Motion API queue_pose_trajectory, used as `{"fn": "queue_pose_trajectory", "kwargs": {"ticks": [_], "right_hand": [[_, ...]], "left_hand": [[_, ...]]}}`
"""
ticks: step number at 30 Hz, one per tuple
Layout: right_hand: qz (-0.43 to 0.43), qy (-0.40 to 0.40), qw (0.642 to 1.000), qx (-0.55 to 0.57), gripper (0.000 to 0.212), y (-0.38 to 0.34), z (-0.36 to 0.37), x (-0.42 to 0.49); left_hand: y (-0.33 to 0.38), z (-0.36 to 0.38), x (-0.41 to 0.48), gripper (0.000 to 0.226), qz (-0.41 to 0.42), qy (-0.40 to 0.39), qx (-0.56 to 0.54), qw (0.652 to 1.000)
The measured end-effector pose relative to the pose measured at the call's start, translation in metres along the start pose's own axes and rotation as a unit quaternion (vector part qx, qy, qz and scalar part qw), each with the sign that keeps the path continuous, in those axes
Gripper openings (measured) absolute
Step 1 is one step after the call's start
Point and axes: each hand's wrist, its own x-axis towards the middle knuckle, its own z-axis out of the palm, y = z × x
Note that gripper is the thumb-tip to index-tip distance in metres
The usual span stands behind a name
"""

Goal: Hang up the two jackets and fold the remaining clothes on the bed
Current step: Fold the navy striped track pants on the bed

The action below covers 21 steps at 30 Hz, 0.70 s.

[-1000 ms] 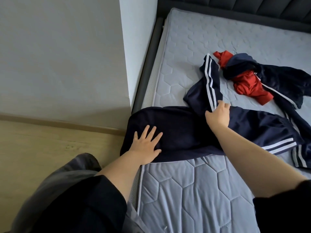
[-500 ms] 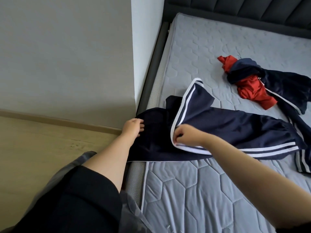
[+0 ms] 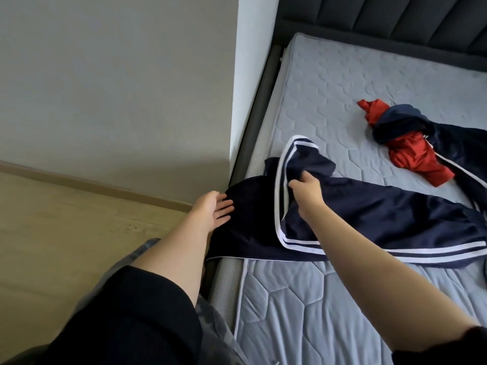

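Navy striped trousers point(image 3: 369, 214) lay across the bed point(image 3: 342, 83), right hand point(image 3: 307, 191) gripped a folded-over leg, left hand point(image 3: 213, 209) flat and loose-fingered at the waistband, red-and-navy jacket point(image 3: 411, 151) crumpled further up

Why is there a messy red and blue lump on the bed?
The red garment lies crumpled and tangled with a navy one on the mattress, not yet folded. Nearer, the striped navy trousers hang over the mattress edge while the right hand grips one leg.
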Motion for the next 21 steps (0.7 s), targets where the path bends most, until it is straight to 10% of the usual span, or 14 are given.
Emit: {"fn": "queue_pose_trajectory", "kwargs": {"ticks": [4,7,13,21], "right_hand": [[-0.136,-0.345,0.896,-0.246,0.042,-0.005,0.035,-0.031],[-0.105,-0.442,0.834,-0.312,0.047,0.007,0.045,-0.039],[-0.087,-0.373,0.867,-0.320,0.042,0.025,0.046,-0.040],[0.042,-0.201,0.955,-0.212,0.047,0.063,0.036,-0.020]], "left_hand": [[0.022,-0.020,0.002,0.051,0.029,-0.031,-0.079,0.996],[0.031,-0.031,0.005,0.071,0.038,-0.057,-0.090,0.994],[0.006,-0.033,0.010,0.055,-0.036,0.050,0.115,0.991],[-0.008,-0.035,0.030,0.045,-0.101,0.004,-0.132,0.986]]}}
